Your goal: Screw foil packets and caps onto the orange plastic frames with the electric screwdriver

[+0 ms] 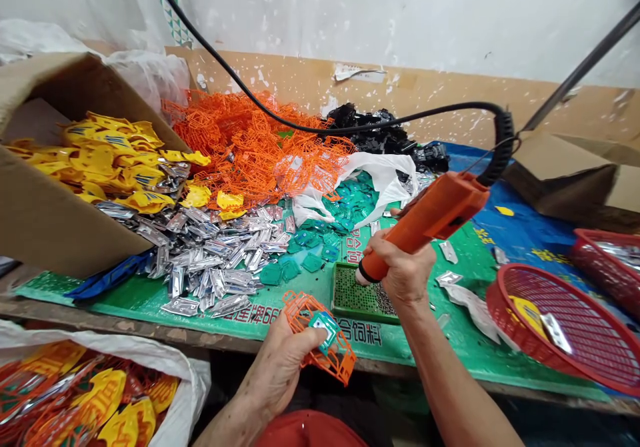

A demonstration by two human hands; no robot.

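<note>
My left hand (280, 367) is shut on an orange plastic lattice frame (320, 340) near the table's front edge. A small teal plastic piece (324, 331) sits in the frame against my fingers. My right hand (403, 267) grips an orange corded power tool (430, 217), whose black-ringed tip points down and left. That tip is just above the corner of a small green tray (363, 293) holding tiny dark parts. A black coiled cable (503, 147) runs up from the tool's rear end.
A green printed mat (440, 320) covers the table, under heaps of silver (210, 260), teal (285, 272), orange (250, 147) and black (380, 133) pieces. Yellow pieces fill a cardboard box (65, 213). Red baskets (565, 320) stand right; a white sack (185, 393) lies lower left.
</note>
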